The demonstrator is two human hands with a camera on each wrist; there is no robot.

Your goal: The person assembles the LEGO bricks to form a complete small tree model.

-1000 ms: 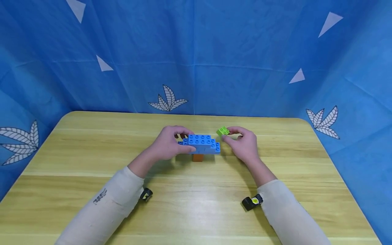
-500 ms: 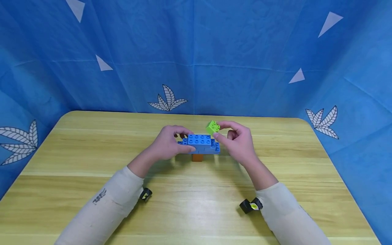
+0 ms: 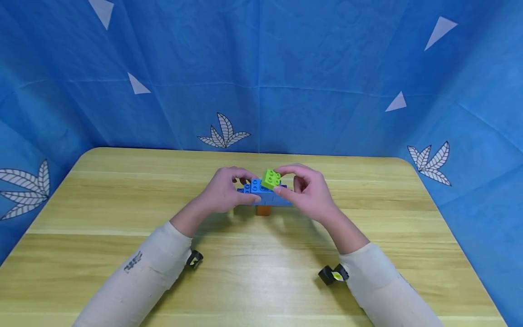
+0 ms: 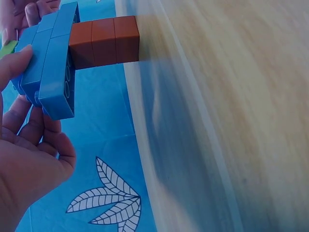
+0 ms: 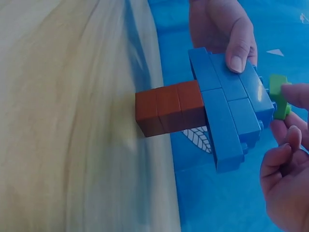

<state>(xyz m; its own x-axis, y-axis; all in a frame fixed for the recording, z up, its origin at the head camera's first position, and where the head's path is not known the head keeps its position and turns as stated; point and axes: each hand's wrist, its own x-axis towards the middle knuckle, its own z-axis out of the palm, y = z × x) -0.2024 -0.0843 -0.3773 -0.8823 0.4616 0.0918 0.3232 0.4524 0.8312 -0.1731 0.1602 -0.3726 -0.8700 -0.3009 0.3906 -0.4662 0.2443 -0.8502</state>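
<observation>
A toy-brick build stands at mid-table: a stack of brown bricks (image 5: 171, 108) as a stem, with stepped layers of blue bricks (image 5: 231, 104) across its top. My left hand (image 3: 222, 190) grips the left part of the blue layers, thumb on the near face and fingers behind. In the left wrist view that thumb (image 4: 19, 63) lies along the blue side. My right hand (image 3: 312, 193) pinches a light green brick (image 3: 271, 179) between thumb and index finger. The green brick, tilted and studs up, is close over the top blue brick and partly covers its studs in the head view.
The wooden table (image 3: 261, 272) extends around the build. Behind it hangs a blue cloth (image 3: 261, 91) with white leaf and triangle prints. A black strap piece (image 3: 333, 274) sits at the right sleeve, another black piece (image 3: 194, 259) at the left.
My right hand has carried the green brick leftward, from the right of the blue layers to over the top blue brick, tilting it on the way. My left hand has kept its grip.
</observation>
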